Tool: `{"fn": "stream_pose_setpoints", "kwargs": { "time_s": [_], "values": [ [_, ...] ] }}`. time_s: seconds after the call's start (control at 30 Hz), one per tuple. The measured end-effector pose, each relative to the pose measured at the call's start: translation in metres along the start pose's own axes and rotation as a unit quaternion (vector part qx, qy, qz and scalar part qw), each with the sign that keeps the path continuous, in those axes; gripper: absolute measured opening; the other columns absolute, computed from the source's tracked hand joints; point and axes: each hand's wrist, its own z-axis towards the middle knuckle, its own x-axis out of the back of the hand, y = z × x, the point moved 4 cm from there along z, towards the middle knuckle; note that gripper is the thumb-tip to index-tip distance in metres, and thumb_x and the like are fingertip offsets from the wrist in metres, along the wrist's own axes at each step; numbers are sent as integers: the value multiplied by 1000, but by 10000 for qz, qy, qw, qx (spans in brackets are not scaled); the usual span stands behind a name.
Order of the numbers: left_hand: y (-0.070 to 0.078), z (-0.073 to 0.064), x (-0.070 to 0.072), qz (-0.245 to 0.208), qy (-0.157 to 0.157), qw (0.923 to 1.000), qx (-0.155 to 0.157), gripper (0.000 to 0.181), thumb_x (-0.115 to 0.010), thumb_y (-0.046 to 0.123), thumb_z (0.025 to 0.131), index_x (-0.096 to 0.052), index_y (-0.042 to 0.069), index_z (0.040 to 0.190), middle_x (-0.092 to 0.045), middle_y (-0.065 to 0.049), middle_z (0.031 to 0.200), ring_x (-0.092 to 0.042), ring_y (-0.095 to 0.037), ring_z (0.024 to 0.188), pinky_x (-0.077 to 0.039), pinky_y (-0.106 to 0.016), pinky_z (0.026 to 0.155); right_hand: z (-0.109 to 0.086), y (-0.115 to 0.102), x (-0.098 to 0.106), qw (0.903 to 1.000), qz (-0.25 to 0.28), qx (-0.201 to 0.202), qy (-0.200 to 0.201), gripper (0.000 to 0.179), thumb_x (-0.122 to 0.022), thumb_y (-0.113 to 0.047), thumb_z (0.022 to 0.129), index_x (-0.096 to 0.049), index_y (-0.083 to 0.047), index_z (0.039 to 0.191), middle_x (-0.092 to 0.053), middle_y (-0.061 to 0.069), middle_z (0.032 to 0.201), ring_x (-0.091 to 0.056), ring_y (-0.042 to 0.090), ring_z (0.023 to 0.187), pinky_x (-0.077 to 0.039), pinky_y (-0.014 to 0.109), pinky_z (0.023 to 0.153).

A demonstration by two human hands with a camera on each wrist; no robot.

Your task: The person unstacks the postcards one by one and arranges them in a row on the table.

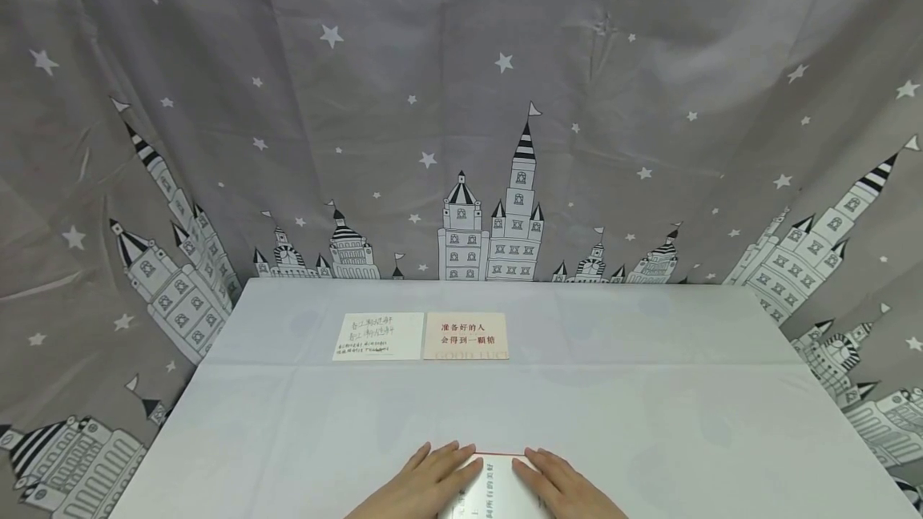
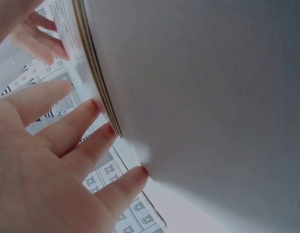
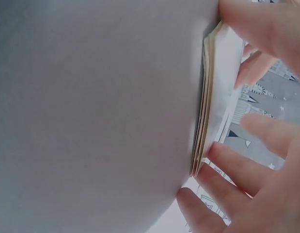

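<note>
White card stack [image 1: 508, 496] between hands [image 1: 433, 480] [image 1: 566, 487], red edge [image 1: 500, 453] far, lettering [image 1: 489, 491] fore-and-aft

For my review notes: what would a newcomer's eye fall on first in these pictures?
Probably the castles on the grey curtain behind the white table. Next, a handwritten card and a red-lettered card, side by side toward its far edge. Then the left hand and right hand, on either side of a stack of cards, bottom centre of the head view.

Your white counter [image 1: 685, 423] carries a handwritten card [image 1: 379, 336] just left of a red-lettered card [image 1: 466, 336]; nearer you, a card stack [image 1: 508, 495] lies on it.
</note>
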Motion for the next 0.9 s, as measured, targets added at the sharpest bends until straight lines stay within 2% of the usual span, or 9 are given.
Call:
{"fn": "stream_pose_setpoints", "kwargs": {
  "time_s": [0.2, 0.53, 0.77, 0.9],
  "values": [
    [0, 0, -1, -6, -44, 10000, 6, 85, -43, 71, 86, -37, 13, 148, -36, -6, 150, -34, -28, 136, -32, -57, 104, 0, -1, 5, 9997, 147, -76, -156, 80, -57, -64, 84, -44, -10, 142, -51, 13, 135, -54, 30, 116, -55, 41, 82],
    [1, -1, 1, -21, 145, 9999, -19, 87, -46, 72, 85, -38, 12, 147, -36, -6, 150, -36, -29, 135, -33, -59, 103, 1, 1, 9, 9993, 282, -198, -152, 85, -59, -68, 80, -46, -9, 141, -50, 11, 136, -53, 31, 118, -55, 43, 81],
    [4, 0, 6, 226, 604, 9978, -136, 90, -50, 74, 81, -41, 12, 145, -40, -4, 146, -39, -21, 132, -35, -53, 104, 2, 2, 15, 9998, 162, -144, 39, 87, -60, -69, 78, -47, -10, 141, -48, 11, 138, -51, 29, 120, -55, 42, 82],
    [5, 2, 9, 126, 739, 9971, -145, 94, -54, 75, 77, -41, 13, 146, -40, -4, 146, -40, -21, 131, -35, -52, 105, 3, 2, 20, 9997, 109, -197, 27, 89, -59, -71, 77, -47, -10, 141, -46, 11, 141, -49, 28, 123, -54, 41, 84]
  ]
}}
